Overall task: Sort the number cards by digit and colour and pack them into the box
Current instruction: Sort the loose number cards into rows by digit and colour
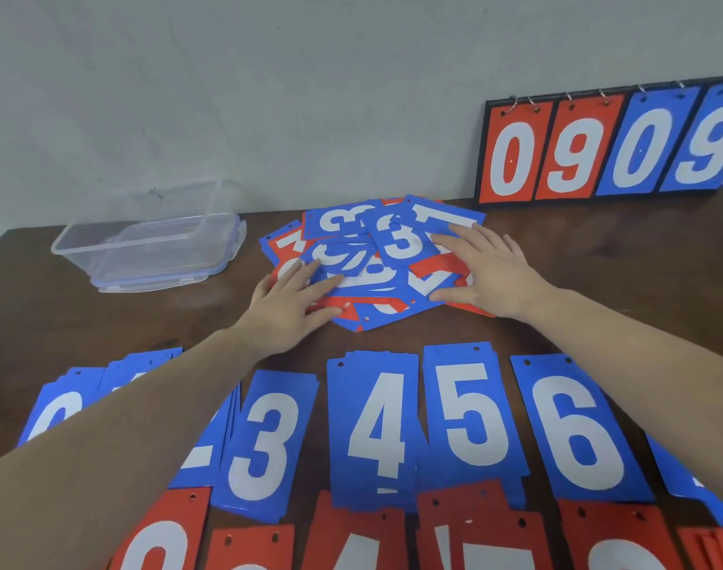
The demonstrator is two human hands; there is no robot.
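Box (146,240) clear, nothing inside; hands flat on card pile (376,261).

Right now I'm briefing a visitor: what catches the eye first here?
The messy pile of cards mid-table, with the left hand and right hand flat on it. Nearer, tidy blue stacks in a row; a scoreboard reading 0909 leans at the wall.

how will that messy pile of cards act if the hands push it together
The loose pile would probably slide and fan, since its flat cards overlap at odd angles. The cards look thin and smooth, so likely light and slippery on the table.
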